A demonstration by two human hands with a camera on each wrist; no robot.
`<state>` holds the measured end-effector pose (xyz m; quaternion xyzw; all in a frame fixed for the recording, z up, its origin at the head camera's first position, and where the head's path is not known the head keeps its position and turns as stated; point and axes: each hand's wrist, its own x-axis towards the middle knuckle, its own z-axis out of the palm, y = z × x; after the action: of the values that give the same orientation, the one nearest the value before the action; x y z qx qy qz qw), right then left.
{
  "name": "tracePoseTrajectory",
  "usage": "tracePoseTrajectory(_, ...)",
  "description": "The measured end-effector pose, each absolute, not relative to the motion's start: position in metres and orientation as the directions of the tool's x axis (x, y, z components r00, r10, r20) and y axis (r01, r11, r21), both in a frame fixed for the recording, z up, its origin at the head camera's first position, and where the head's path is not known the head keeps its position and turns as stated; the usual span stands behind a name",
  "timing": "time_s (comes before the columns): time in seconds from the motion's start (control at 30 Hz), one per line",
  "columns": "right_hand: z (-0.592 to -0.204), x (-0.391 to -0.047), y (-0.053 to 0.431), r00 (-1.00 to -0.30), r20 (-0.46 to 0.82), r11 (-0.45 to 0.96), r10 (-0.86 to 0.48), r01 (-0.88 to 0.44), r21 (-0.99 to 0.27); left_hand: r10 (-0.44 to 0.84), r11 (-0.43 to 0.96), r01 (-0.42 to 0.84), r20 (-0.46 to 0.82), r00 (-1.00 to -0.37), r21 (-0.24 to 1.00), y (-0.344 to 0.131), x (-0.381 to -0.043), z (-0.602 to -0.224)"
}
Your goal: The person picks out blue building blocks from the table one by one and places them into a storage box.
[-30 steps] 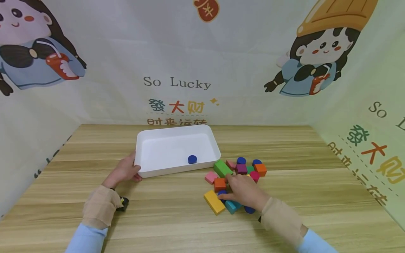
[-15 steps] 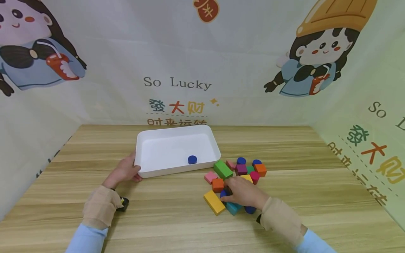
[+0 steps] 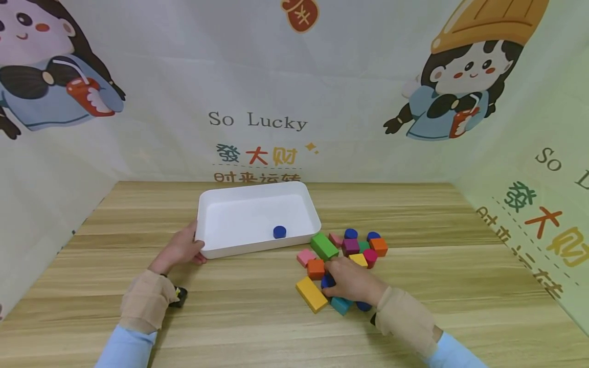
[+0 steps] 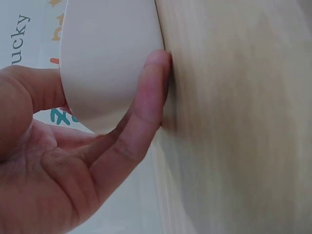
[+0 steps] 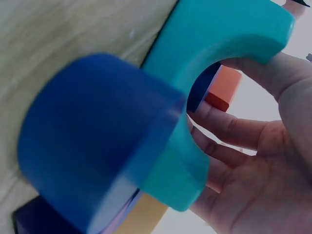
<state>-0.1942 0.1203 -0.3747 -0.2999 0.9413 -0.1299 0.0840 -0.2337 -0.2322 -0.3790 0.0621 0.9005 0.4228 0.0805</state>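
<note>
My left hand point(image 3: 183, 247) grips the left front corner of a white tray point(image 3: 257, 247), thumb at the rim and fingers along the outer wall. Inside the tray lies one blue round block point(image 3: 279, 232). My right hand point(image 3: 352, 280) reaches into a group of coloured blocks, thumb and fingers around another blue round block point(image 3: 327, 281), partly hidden. In the right wrist view this block point(image 5: 203, 87) shows through the hollow of a teal arch block point(image 5: 219, 29), with a large blue cylinder point(image 5: 92, 131) in front. An orange cube point(image 3: 315, 269) sits by the fingertips.
Around the right hand lie a yellow block point(image 3: 311, 294), a green block point(image 3: 324, 246), a pink block point(image 3: 306, 257), a purple cube point(image 3: 350, 246), a red cylinder point(image 3: 370, 257) and another orange block point(image 3: 379, 247). A printed cloth point(image 3: 349, 102) hangs behind the wooden table point(image 3: 230, 317).
My right hand has shifted slightly right with the blue round block between its fingers. The orange cube by the fingertips has slid a little left. My left hand and the tray stay put.
</note>
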Motion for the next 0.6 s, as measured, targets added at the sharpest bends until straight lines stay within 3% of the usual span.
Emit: tracePoseTrajectory(0.6, -0.3657, -0.1959, 0.1223, -0.853, -0.116, 0.822, -0.509, -0.442, -0.358, 0.172, 0.647, 0.042, -0.092, -0.981, 0.762, -0.2319, -0.2339, -0.3781)
